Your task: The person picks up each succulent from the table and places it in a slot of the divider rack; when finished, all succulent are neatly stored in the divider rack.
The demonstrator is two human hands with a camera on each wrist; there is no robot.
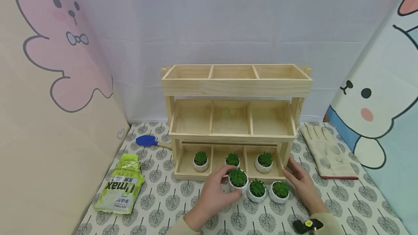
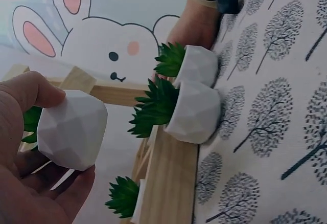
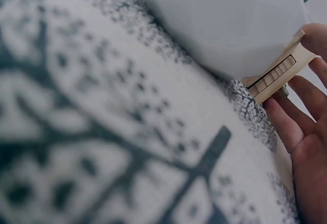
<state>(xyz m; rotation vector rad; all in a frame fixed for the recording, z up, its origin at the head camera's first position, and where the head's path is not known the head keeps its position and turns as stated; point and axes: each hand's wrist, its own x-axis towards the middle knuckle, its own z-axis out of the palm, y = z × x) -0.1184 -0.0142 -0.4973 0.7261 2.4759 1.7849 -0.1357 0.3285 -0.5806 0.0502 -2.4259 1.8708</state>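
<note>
My left hand (image 1: 217,195) grips a small succulent (image 1: 237,178) in a white faceted pot (image 2: 74,129), held in the air before the wooden rack (image 1: 236,88). Thumb and fingers curl round the pot's sides. Two more potted succulents, one in the middle (image 1: 257,188) and one to the right (image 1: 279,190), stand on the cloth by the rack's front edge. Each bottom compartment has one potted succulent: left (image 1: 200,159), middle (image 1: 232,159), right (image 1: 265,160). At the rack's lower right corner rests my right hand (image 1: 302,182), fingers fairly straight and touching the wood.
The rack's upper two tiers have divided compartments. To the left lie a blue-bladed trowel (image 1: 147,140) and a green-yellow bag (image 1: 122,184). White work gloves (image 1: 328,153) with a red hem lie on the right. Patterned cloth (image 1: 176,202) covers the table; printed curtains surround it.
</note>
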